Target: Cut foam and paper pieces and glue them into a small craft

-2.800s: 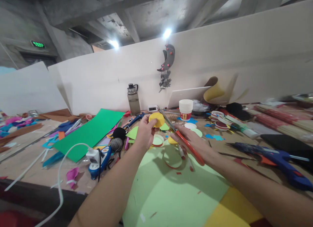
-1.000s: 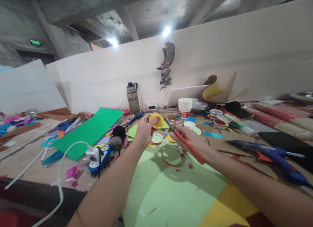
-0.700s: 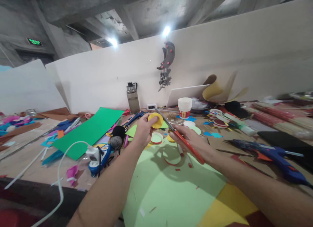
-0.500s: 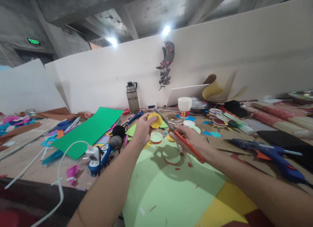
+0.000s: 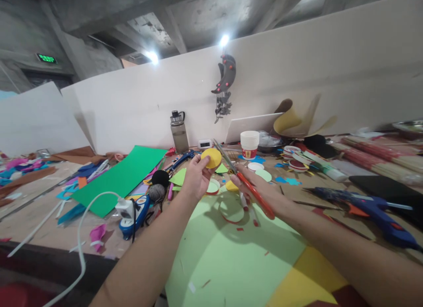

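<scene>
Between the thumb and fingers of my left hand [image 5: 197, 177] is a round yellow disc [image 5: 212, 158]. My right hand [image 5: 253, 183] grips a pair of scissors [image 5: 253, 194] with orange-red handles. Their blades point up and away, just right of the disc and apart from it. Below my hands, pale green sheets [image 5: 231, 254] cover the work area. On them rest a thin red-edged ring [image 5: 231, 209] and small red scraps [image 5: 239, 229]. A shallow white round piece with a red rim [image 5: 212, 186] sits behind my left hand, and another yellow round piece [image 5: 231, 185] lies by my right fingers.
A blue glue gun [image 5: 366, 212] lies at the right, near bundled sticks [image 5: 373, 155]. Stacked paper cups [image 5: 249, 145] and a water bottle [image 5: 179, 133] stand at the back. On the left are a green sheet [image 5: 122, 179] and a power strip [image 5: 135, 219] with a white cable.
The scissors have swung slightly more upright, and their tips now stand apart from the yellow disc. My left hand has turned the disc a little and shifted it slightly right.
</scene>
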Action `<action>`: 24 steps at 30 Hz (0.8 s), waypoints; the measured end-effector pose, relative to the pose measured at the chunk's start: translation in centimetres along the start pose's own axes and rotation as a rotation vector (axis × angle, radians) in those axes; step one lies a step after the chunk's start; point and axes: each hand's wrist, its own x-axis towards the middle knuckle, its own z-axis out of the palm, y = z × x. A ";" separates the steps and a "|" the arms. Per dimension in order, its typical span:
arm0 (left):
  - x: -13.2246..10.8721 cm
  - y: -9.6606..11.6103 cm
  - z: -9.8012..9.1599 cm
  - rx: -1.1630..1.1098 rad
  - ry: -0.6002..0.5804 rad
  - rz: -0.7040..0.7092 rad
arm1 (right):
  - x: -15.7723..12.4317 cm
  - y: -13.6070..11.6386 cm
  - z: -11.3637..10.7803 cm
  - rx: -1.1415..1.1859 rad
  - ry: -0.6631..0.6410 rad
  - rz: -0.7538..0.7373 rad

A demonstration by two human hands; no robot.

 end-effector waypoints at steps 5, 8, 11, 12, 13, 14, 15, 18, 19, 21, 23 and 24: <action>-0.5 -0.6 0.5 -0.017 0.006 0.022 | 0.2 0.5 -0.1 -0.028 -0.001 0.019; -0.7 -0.9 0.8 -0.015 0.024 0.013 | 0.1 0.7 0.0 -0.003 -0.009 0.041; -0.8 -1.0 0.8 -0.035 0.041 0.018 | 0.0 0.6 0.1 0.033 -0.045 0.076; -0.8 -1.1 0.8 -0.046 0.040 0.025 | 0.0 0.5 0.2 0.033 -0.052 0.076; -0.8 -1.1 0.8 -0.058 0.037 0.032 | -0.1 0.4 0.1 0.023 -0.053 0.068; -0.8 -1.2 0.8 -0.066 0.033 0.037 | -0.1 0.2 0.1 0.002 -0.048 0.054; -0.8 -1.2 0.8 -0.072 0.031 0.039 | -0.1 0.1 0.1 -0.028 -0.038 0.037; -0.8 -1.2 0.7 -0.075 0.040 0.038 | -0.1 0.0 0.0 -0.103 -0.009 -0.002; -0.8 -1.2 0.7 -0.077 0.043 0.037 | 0.0 0.0 0.0 -0.113 -0.002 -0.016; -0.8 -1.2 0.7 -0.084 0.046 0.036 | 0.0 0.0 0.0 -0.119 0.010 -0.044; -0.9 -1.2 0.8 -0.090 0.040 0.035 | 0.0 0.0 0.0 -0.116 0.017 -0.057; -0.9 -1.2 0.8 -0.091 0.035 0.033 | 0.0 0.0 0.0 -0.111 0.014 -0.051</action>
